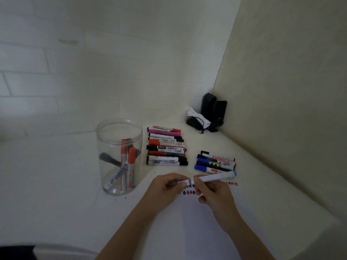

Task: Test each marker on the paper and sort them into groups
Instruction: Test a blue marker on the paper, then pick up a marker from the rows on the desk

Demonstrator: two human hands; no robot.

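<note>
**Both hands on 1 marker**

Your right hand (212, 190) grips the white marker (214, 177) above the paper (189, 218); your left hand (167, 186) pinches its cap end. 2 sorted groups lie far on the worktop (56, 184); the jar (120, 156) stands left.

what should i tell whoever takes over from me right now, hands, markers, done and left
Left hand grips the cap end and right hand grips the barrel of a white marker with a light blue tail, held over the paper.
Done: test marks on the paper's top edge; large sorted pile beside the jar, smaller pile to its right.
Left: finish this marker, then the ones in the clear jar.
</note>
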